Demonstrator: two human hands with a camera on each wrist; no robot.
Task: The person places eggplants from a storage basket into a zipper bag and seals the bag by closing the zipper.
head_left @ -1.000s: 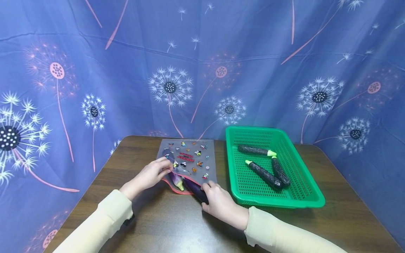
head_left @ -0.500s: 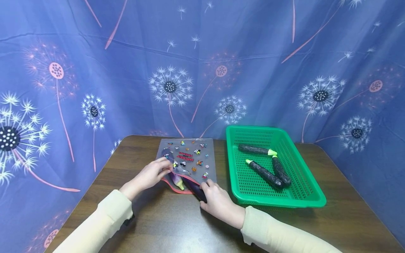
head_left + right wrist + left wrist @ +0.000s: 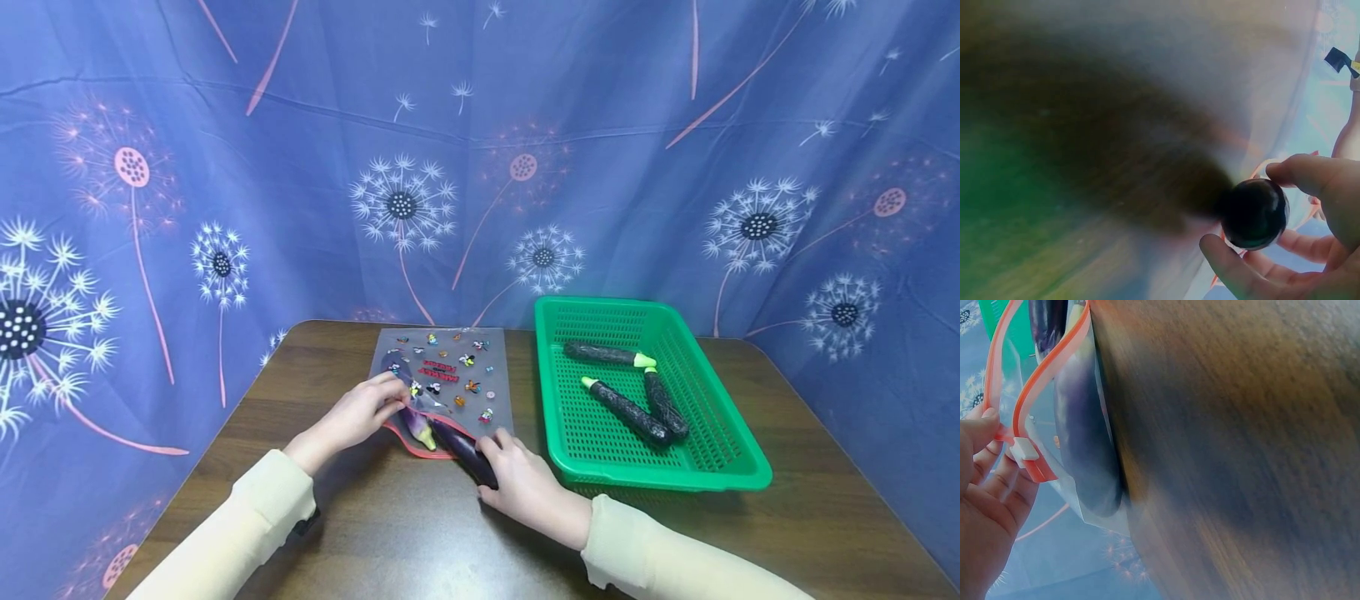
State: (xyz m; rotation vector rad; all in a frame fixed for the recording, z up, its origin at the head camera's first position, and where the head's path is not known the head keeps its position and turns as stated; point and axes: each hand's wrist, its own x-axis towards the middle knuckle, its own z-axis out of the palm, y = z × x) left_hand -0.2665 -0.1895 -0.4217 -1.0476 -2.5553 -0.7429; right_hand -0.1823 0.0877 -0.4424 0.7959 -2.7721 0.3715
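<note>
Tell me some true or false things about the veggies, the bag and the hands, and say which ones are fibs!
1. The right hand holds a dark eggplant. True.
2. Three dark vegetables with pale green ends lie in the green basket. True.
3. The left hand is inside the basket. False: it pinches the edge of the printed bag.
4. Another eggplant lies in the bag. True.
5. The bag is zipped all the way shut. False: its mouth gapes open.
6. The basket is to the left of the bag. False: it is to the right.
</note>
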